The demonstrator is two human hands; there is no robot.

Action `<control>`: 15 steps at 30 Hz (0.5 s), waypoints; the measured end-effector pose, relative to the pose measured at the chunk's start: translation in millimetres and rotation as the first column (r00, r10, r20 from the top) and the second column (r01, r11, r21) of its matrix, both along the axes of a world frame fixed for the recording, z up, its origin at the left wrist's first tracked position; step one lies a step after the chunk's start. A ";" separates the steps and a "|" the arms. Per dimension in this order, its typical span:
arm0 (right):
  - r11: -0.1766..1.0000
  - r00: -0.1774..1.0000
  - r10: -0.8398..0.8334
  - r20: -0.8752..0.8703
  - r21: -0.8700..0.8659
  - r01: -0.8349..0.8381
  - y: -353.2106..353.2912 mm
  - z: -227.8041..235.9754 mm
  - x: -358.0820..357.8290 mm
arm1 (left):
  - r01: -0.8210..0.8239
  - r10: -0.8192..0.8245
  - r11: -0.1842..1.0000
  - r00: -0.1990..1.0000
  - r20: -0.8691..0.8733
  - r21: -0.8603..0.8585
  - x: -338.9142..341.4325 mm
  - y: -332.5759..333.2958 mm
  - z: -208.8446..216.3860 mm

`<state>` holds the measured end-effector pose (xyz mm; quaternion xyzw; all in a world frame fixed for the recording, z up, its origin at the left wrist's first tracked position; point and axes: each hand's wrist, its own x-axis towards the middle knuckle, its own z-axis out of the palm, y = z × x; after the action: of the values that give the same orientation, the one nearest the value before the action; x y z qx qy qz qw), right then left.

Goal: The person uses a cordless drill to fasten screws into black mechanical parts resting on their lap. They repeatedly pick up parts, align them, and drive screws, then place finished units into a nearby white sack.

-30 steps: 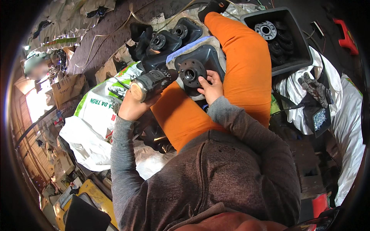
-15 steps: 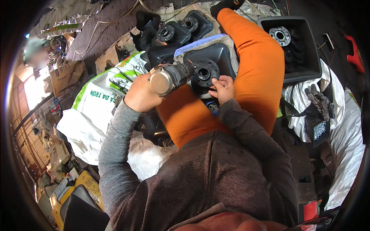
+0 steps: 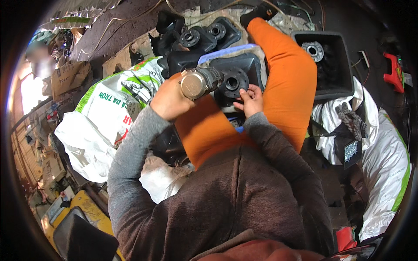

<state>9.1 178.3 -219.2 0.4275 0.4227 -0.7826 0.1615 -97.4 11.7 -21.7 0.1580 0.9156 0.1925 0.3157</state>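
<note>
My left hand [image 3: 173, 99] is wrapped round a cordless power drill [image 3: 194, 84], with its round, bronze-coloured rear end facing up. Its nose reaches the left edge of a round black flange [image 3: 234, 81] that has a central hole and smaller holes around it. The flange sits on a black, funnel-shaped housing [image 3: 248, 65] between my legs. At the flange's lower right rim my right hand [image 3: 251, 100] is closed, thumb and fingertips pinched against the edge. Whether a small fastener is between them cannot be made out.
Several similar black housings [image 3: 202, 38] lie beyond my knees. A black bin [image 3: 344, 87] at the right holds a silvery flange [image 3: 312, 51]. White sacks [image 3: 87, 143] flank me. A striped glove [image 3: 352, 119] and a tray of small fasteners [image 3: 351, 152] lie right.
The drill and my left hand have shifted slightly right and up, closer over the flange. My right hand stays at the rim. The whole view has turned a little.
</note>
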 end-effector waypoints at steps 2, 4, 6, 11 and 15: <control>1.000 1.000 -0.009 -0.009 0.020 0.009 0.2 4.8 -1.7 | -0.066 0.066 0.991 0.998 0.003 0.117 5.0 0.7 14.1; 0.999 0.999 0.000 -0.036 0.035 0.001 -0.1 1.8 -3.7 | -0.143 0.140 0.926 0.990 0.035 0.348 10.5 -12.2 13.7; 0.997 0.994 0.067 -0.081 0.029 -0.065 1.1 -2.2 -2.3 | -0.131 0.099 0.935 0.989 0.112 0.329 7.8 -1.7 30.8; 0.969 0.970 0.234 -0.063 -0.068 -0.238 17.1 26.6 27.0 | -0.095 -0.019 0.960 0.915 0.404 0.262 -33.9 64.9 -7.0; 0.915 0.943 0.277 -0.184 -0.248 -0.318 55.6 51.1 68.2 | -0.077 0.017 0.993 0.839 0.544 0.088 -51.4 93.7 -64.1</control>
<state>77.3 233.9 -168.0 0.2735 0.3812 -0.8286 0.3053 -148.8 105.4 -85.9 0.0910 0.7810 0.2854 0.5480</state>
